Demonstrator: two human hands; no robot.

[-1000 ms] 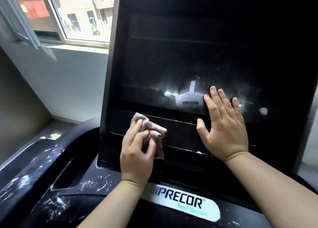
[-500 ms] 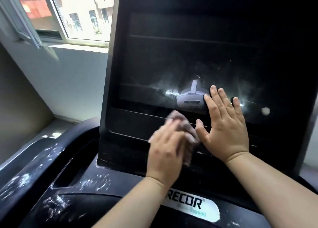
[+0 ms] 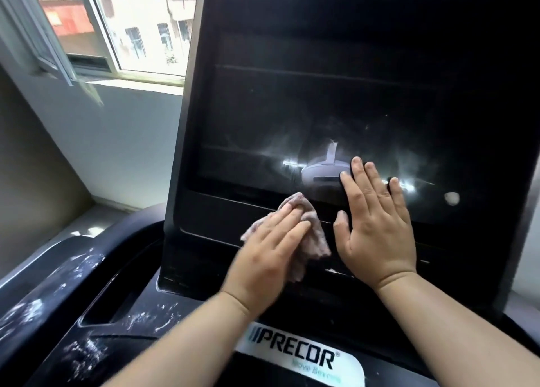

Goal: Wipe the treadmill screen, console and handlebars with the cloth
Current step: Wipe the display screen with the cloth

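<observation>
Pressing a crumpled pinkish-grey cloth (image 3: 314,243) against the dark strip just under the treadmill screen (image 3: 292,108), the person's left hand (image 3: 263,258) lies flat on top of it. Its fingers (image 3: 292,225) are straight and close together, bearing down on the fabric, not curled round it. The right hand (image 3: 377,237) is planted palm-down just beside the cloth and holds nothing. Its fingers are spread apart, with the tips over the lower edge of the glass, and it looks to me like a brace.

I'd say the step in hand is the bottom border of the screen, so the job seems early. The lower glass shows hazy smears and 1 pale spot (image 3: 451,198) off to the right, and a white fleck (image 3: 333,270) sits on the strip between the 2 hands. The console (image 3: 122,322) at lower left is streaked with white dust. So is the curved dark arm (image 3: 38,293) beyond it, which I take for a handlebar.

Going on to the right along the strip would call for the right hand to lift or slide away, since it sits directly in the cloth's path. The dusty console probably wants a bunched grip and firmer pressure.
</observation>
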